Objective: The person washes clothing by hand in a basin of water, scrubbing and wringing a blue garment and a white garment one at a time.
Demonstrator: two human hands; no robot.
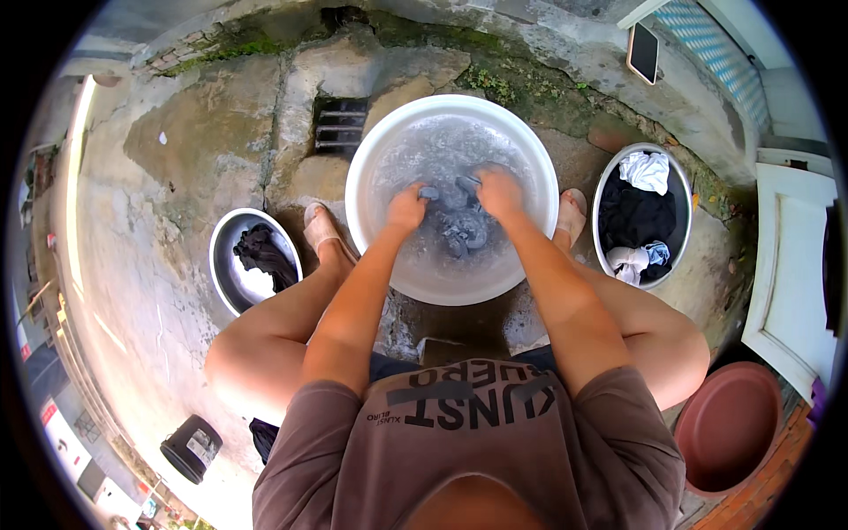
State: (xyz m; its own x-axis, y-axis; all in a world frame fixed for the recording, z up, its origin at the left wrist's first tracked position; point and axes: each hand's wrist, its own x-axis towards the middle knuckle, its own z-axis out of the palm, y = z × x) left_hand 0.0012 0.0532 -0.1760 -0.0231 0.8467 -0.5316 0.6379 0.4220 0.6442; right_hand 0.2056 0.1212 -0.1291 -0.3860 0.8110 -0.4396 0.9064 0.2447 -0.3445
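Observation:
A large white basin (359,203) of cloudy, sudsy water stands between my feet. In it lies a wet grey-blue cloth (461,228), partly under the water, its exact kind hard to make out. My left hand (408,208) is closed on one part of the cloth at the basin's left side. Farther right, my right hand (499,192) grips another part of it. Between the two hands the cloth is bunched in the water. Both forearms reach in over the basin's near rim.
To the left, a metal basin (221,275) holds dark cloth. Another metal basin (606,254) on the right holds black, white and blue laundry. A drain grate (341,124), a phone (643,53) on the ledge, a black bucket (192,449) and a reddish-brown tub (729,427) stand around.

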